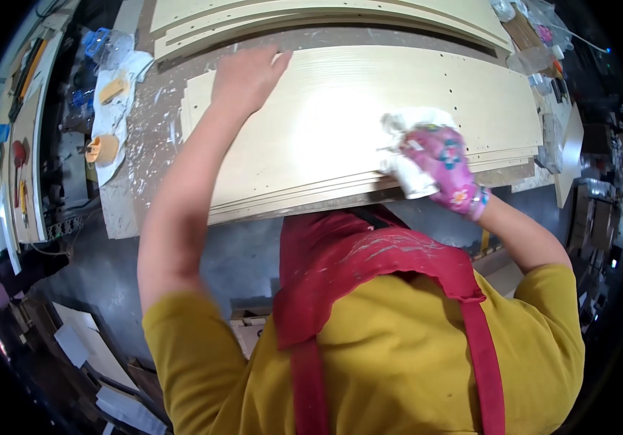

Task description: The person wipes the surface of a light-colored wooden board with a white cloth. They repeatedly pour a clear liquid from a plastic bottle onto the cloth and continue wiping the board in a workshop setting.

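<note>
1. The top pale panel [326, 109] lies flat on a stack on the worktable [152, 119], lower edges slightly fanned toward the person
2. The right hand [447, 163], in a pink patterned glove, holds a bunched white cloth [414, 177] over the panel's right part, near its front edge
3. The bare left hand [242, 80] is at the panel's far left edge, thumb apart; its fingertips are hidden, so I cannot tell whether it grips anything
4. Hard sideways pressure from the cloth could make the top panel slide, since the sheets lie loose and uneven
5. A fold could snag on the small dark holes or a corner, and trapped grit could scratch the face
6. Bare left fingers could catch on a sharp edge if the panel shifts
7. No brand, label or writing is readable on the panels; any marking on the clear bottle [532, 60] is too small to tell
</note>
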Available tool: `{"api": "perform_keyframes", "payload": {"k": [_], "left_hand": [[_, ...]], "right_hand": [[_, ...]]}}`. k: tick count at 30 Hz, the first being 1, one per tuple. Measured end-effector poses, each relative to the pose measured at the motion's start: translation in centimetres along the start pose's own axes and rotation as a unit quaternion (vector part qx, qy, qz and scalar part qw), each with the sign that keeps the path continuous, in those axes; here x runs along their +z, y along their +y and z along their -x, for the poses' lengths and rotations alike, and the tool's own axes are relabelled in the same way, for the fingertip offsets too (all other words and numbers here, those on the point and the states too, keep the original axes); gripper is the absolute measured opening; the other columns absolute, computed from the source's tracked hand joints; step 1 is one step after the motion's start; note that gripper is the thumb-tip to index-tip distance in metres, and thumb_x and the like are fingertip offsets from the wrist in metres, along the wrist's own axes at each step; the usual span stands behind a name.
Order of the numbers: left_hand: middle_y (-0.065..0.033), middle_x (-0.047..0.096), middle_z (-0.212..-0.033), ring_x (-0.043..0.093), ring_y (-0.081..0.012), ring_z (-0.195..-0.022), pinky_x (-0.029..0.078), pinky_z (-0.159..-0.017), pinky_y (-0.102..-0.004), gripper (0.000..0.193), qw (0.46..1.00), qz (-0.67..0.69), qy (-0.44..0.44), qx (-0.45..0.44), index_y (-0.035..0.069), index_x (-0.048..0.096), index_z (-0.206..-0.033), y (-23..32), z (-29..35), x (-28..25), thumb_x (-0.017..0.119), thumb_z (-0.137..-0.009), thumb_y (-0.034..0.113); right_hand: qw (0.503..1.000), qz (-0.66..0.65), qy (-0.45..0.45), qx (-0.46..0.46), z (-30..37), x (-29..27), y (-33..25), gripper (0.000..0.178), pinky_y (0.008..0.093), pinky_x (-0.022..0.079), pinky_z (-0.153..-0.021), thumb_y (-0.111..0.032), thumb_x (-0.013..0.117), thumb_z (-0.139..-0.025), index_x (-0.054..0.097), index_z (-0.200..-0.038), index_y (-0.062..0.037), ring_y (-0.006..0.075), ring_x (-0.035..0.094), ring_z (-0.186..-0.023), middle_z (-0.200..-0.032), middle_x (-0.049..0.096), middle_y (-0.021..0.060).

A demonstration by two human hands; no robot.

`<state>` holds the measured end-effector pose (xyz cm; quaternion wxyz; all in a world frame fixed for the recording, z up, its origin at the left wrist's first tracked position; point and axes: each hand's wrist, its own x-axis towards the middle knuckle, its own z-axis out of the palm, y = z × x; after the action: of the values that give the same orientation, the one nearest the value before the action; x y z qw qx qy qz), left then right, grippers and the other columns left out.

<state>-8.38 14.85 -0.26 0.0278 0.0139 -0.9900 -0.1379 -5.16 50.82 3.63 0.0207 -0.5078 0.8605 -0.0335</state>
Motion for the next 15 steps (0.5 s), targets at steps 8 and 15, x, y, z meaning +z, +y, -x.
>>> {"api": "perform_keyframes", "payload": {"k": [8, 15], "left_hand": [[-0.0195, 0.066, -0.085, 0.063, -0.0375, -0.083, 0.049, -0.076, -0.0475, 0.046, 1.0, 0.007, 0.004, 0.014, 0.004, 0.064, -0.094, -0.7, 0.1, -0.3, 0.04, -0.095, 0.043], [-0.02, 0.066, -0.087, 0.062, -0.0386, -0.085, 0.048, -0.078, -0.0476, 0.045, 1.0, 0.019, -0.007, 0.009, 0.005, 0.064, -0.096, 0.2, 0.0, -0.6, 0.041, -0.094, 0.043]], "right_hand": [[0.976, -0.047, 0.117, -0.175, -8.8, 2.2, -8.0, 0.038, 0.0435, 0.04, -0.092, -0.02, 0.061, -0.072, 0.062, -0.11, -0.0198, 0.0187, 0.056, -0.108, -0.117, 0.058, -0.0011], [0.99, -0.038, 0.054, -0.124, -5.3, -0.4, -4.1, 0.028, 0.0399, 0.045, -0.082, -0.02, 0.063, -0.076, 0.064, -0.104, -0.0206, 0.0176, 0.059, -0.101, -0.105, 0.063, -0.0017]]}}
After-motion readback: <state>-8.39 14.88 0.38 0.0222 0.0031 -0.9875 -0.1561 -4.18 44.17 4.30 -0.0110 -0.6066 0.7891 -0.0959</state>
